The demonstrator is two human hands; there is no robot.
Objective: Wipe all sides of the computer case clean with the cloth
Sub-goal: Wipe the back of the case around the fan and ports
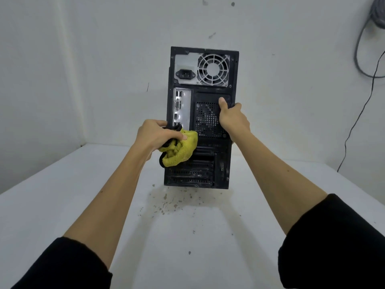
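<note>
White table (pixel 62 205) set into a corner of two white walls (pixel 104 49); tabletop centre marked with brown specks and stains (pixel 168 203). Walls scuffed, small dark marks near the top. Grey and black cables (pixel 362 105) hang at right. Light even, diffuse

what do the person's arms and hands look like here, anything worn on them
Both arms wear black sleeves pushed up toward the elbows: the left sleeve and the right sleeve. The forearms below them are bare. The left hand and right hand are bare too, with no gloves, and no rings, watch or bracelet show on the fingers or wrists.
</note>
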